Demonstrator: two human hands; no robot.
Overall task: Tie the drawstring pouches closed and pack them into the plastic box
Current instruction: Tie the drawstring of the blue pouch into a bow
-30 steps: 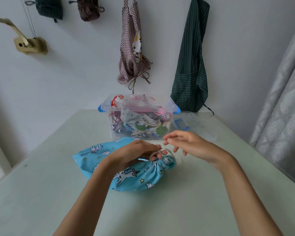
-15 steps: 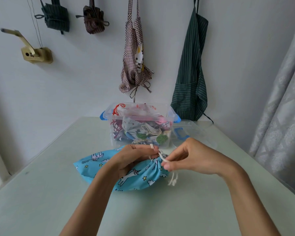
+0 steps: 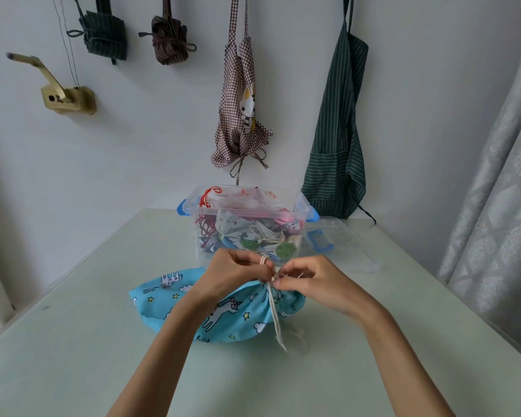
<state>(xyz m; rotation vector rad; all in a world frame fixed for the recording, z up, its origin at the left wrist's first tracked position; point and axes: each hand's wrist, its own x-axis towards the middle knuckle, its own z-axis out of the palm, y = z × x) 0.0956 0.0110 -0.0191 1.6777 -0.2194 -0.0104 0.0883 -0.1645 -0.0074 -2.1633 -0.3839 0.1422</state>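
Item: blue pouch (image 3: 235,317), cat-and-star print, lying on the desk (image 3: 73,341) just in front of the box (image 3: 301,203). Neck gathered; not yet packed.

Cord (image 3: 275,314): white, looped at the neck, loose ends trailing down over the pouch toward the near side.

Left hand (image 3: 232,278): fingers curled round the gathered neck and a cord loop.

Right hand (image 3: 310,281): fingers together, pinching the cord right beside the left hand.

Box: clear, open, already holding several pouches; lid (image 3: 352,248) flat on the desk to its right.

Risks, as judged:
- Knot appears unfinished; if either pinch slackens, the loop may slip and the neck reopen.
- Trailing ends could be caught in the knot and snag.
- An uneven pull might tilt the pouch or drag it toward the box.
- The box looks fairly full; this pouch may sit high and obstruct the lid.
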